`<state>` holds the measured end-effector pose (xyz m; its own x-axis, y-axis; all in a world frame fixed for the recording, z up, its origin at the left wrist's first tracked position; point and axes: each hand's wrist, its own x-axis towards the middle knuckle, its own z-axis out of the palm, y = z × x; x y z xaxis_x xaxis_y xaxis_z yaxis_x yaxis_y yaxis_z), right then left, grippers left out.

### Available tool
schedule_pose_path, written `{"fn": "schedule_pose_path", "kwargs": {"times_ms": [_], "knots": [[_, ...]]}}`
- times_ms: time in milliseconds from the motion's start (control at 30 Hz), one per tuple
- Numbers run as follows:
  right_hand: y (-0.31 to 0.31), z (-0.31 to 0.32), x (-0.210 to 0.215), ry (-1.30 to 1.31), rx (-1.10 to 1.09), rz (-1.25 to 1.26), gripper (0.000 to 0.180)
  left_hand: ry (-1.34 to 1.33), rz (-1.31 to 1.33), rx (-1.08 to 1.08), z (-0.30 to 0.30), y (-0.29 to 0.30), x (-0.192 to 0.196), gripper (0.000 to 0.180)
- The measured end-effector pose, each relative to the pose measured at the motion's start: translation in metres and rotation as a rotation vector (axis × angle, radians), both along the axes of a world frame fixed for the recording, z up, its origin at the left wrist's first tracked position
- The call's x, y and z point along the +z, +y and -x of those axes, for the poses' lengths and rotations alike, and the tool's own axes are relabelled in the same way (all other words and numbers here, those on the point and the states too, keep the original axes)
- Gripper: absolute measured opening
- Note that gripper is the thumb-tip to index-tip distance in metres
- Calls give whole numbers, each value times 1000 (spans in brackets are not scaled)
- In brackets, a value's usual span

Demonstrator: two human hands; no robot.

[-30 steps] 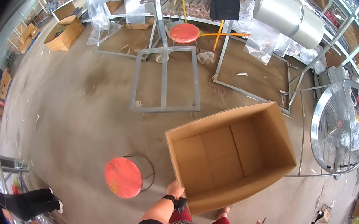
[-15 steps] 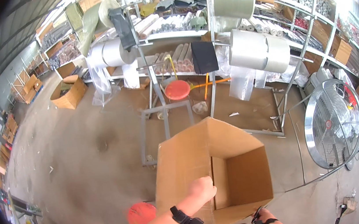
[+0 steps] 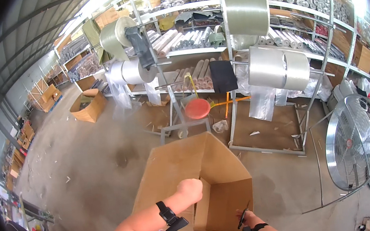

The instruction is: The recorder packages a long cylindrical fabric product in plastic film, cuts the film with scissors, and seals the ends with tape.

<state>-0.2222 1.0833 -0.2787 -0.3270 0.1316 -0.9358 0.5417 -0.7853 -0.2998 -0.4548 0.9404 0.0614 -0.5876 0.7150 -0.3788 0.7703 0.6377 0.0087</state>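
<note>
Head view: box [image 3: 167,161] below and ahead of left fingers, now tipped from its flatter pose 1 s ago. Left hand [image 3: 190,191] clamped on its edge. Right hand [image 3: 250,220], earlier well apart, now beside its opening, fingers closed round dark tool [image 3: 242,219]; both hands apparently engaged with box. No legible writing on box.

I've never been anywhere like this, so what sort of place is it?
Probably a warehouse or workshop. Long shelves hold stacks of rolled goods, big silvery rolls hang on a metal stand, and the person has a large cardboard box in front of them.
</note>
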Motion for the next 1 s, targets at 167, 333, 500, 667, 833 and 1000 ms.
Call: {"fn": "schedule_pose_path", "kwargs": {"times_ms": [167,333,500,667,833,1000], "knots": [[53,-35,15,130,-308,153,18,19,100,53,31,31,29,21],[100,-116,-12,-47,-349,16,23,149,226,87,75,79,89,20],[118,-176,-21,-192,-411,-22,20,219,342,43,95,121,167,17],[111,-166,4,-267,-455,-51,21,437,208,-116,118,148,201,13],[103,-144,-47,-179,-472,35,26,578,190,-262,118,191,253,18],[97,-97,-14,-94,-532,-19,30,633,11,-297,132,208,307,21]]}}
